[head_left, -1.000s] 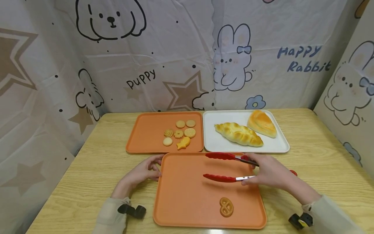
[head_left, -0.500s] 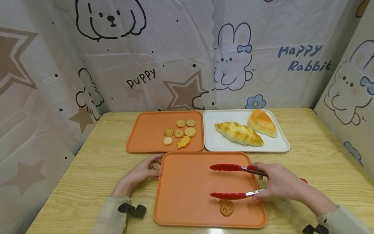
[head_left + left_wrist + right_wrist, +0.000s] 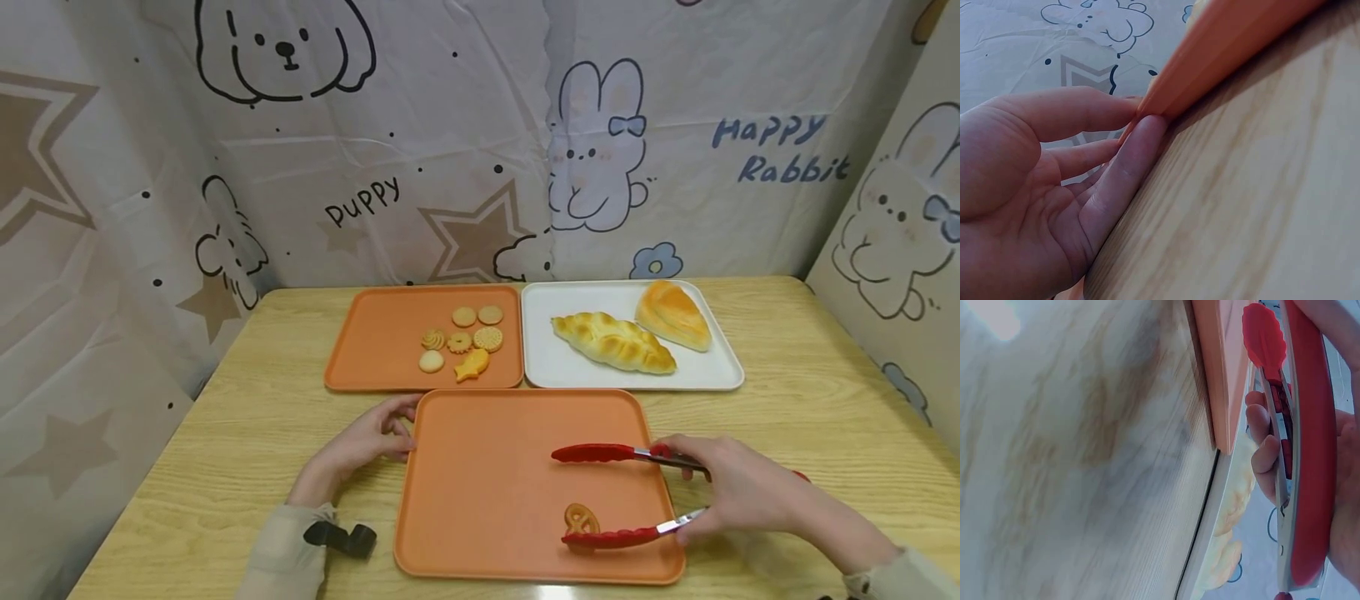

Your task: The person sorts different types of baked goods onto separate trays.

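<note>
My right hand grips a pair of red-tipped tongs over the right side of the front orange tray. The tongs stand spread apart. Their nearer tip hides the lower part of a pretzel-shaped biscuit lying on the tray; the farther tip is well behind it. In the right wrist view, the red handle lies against the palm with fingers wrapped around the tongs. At the tray's left edge, my left hand touches the rim with fingertips and thumb, as the left wrist view also shows.
Behind, a second orange tray bears several small biscuits and a fish-shaped one. To its right, a white tray carries a braided loaf and a wedge-shaped bread. A printed cloth hangs behind the wooden table.
My right hand has moved the tongs toward the front and slightly right, from the tray's back area to the pretzel-shaped biscuit. The left hand has stayed at the rim.
</note>
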{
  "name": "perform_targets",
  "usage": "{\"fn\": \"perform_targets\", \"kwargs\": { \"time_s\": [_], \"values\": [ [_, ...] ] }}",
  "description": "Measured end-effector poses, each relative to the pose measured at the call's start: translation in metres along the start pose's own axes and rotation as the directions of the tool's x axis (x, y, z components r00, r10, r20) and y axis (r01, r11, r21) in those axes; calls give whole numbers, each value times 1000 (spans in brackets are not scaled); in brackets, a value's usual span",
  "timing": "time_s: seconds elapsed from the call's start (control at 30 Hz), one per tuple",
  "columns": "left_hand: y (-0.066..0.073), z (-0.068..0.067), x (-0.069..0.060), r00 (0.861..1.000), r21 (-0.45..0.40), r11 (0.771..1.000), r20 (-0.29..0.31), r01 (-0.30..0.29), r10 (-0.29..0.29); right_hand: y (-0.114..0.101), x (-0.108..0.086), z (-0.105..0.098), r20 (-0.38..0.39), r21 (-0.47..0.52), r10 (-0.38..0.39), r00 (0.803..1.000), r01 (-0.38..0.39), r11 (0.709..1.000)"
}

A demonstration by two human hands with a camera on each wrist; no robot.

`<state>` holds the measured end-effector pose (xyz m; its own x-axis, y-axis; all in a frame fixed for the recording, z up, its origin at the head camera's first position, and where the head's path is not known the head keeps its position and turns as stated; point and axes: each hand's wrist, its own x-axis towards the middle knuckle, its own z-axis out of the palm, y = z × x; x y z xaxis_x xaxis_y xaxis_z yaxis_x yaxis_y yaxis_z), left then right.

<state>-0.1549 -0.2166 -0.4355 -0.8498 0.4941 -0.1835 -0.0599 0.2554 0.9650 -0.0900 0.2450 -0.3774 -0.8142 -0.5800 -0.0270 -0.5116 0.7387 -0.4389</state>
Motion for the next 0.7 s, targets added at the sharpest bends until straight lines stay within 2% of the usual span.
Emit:
{"fn": "perform_targets", "kwargs": {
  "time_s": [0.4,0.7],
  "values": [
    [-2,0,-1,1000,-10,1000,4,-4,4,7,-11,0,11,-29,-29,1000,29,999],
    [-2,0,0,1000,-6,1000,3,2,-2,8,-14,-2,45,20,-13,999,12,1000]
  ]
}}
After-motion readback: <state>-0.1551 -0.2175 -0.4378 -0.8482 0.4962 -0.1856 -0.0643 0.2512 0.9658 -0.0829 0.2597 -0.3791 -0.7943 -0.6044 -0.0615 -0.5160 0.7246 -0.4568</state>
